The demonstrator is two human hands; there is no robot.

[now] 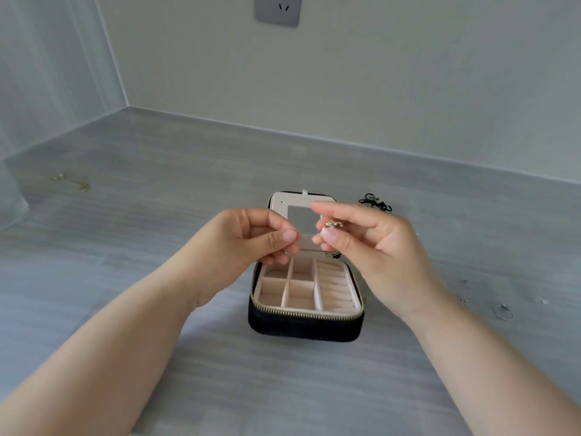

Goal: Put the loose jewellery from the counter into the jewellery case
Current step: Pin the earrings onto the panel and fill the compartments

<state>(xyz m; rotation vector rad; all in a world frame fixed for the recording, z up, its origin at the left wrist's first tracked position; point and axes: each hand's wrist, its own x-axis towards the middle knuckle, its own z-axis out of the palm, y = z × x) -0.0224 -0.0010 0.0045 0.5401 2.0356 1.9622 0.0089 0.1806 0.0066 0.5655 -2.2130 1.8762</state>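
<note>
Grey, faintly streaked worktop [132,234] runs back to a pale wall, where a grey socket plate [277,9] sits high up. Near the middle stands the jewellery case [305,325], black outside with a gold-toned zip and a pale pink lining. It is open. Its lid stands upright at the back, with a small mirror [300,215] set into it. Inside, square compartments fill the left part and a row of padded rolls fills the right part; nothing shows in any of them.

Both hands are raised over the back of the case, in front of the lid. The right grip [371,247] pinches a small gold-toned piece [330,225] with pale stones between thumb and forefinger, its other fingers loosely curled. The left grip [251,240] is just beside it, with fingers curled and thumb tip meeting the fingertips; whether it holds anything cannot be told.

More loose jewellery lies on the worktop. A black corded piece [375,202] lies just behind the case on the right. Some small gold pieces [74,183] lie well apart at the far left. A thin silver hoop [504,311] lies to the right, with a few tiny bits near it, too small to identify.
</note>
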